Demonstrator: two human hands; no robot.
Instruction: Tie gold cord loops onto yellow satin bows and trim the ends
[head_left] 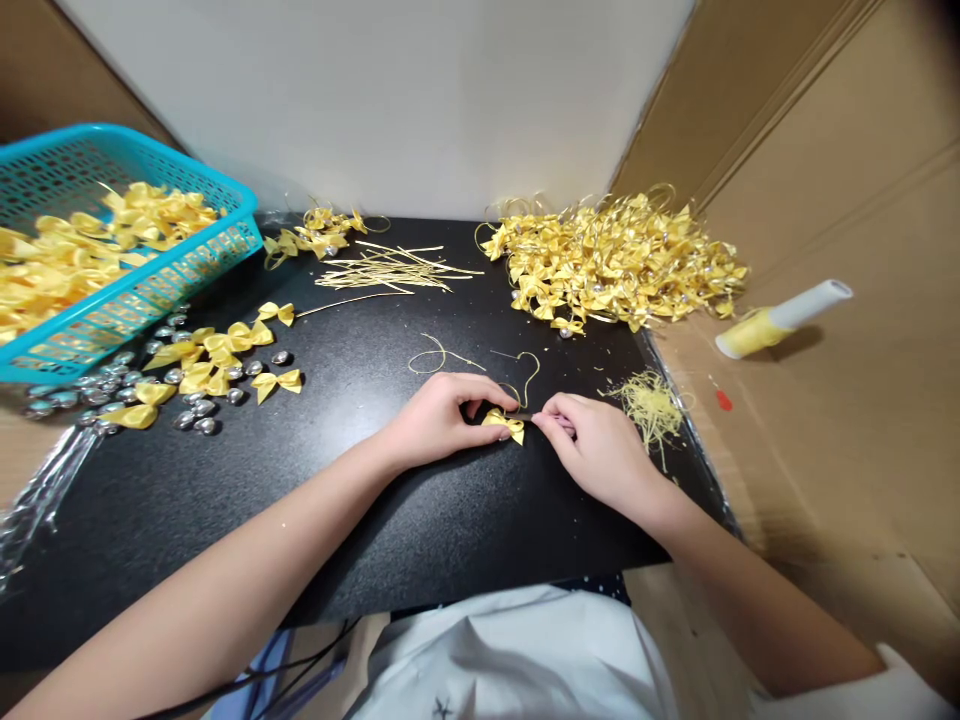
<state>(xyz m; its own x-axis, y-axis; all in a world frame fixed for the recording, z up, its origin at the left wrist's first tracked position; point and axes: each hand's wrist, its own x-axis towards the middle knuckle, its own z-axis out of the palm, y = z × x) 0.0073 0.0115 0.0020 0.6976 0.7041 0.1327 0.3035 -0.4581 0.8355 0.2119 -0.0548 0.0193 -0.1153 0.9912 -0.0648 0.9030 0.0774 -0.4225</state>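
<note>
Near the middle of the black table, my left hand (454, 418) pinches a yellow ribbon bow (514, 430) between thumb and fingers. My right hand (592, 440) is closed round a small tool with a thin dark blade (520, 416) and a pinkish handle, mostly covered by the fingers. The blade reaches across to the bow beside my left fingertips. A thin yellow thread (537, 372) curls up behind the bow. Further left, another loop of thread (429, 353) lies on the table.
A teal basket (180, 250) of yellow bows stands at left, with silver bells (204, 426) and loose bows (277, 383) before it. Gold cords (390, 268) lie behind my hands. Finished-looking bows (615, 265) are heaped at back right, near thread scraps (651, 405) and a thread-wound tube (780, 320).
</note>
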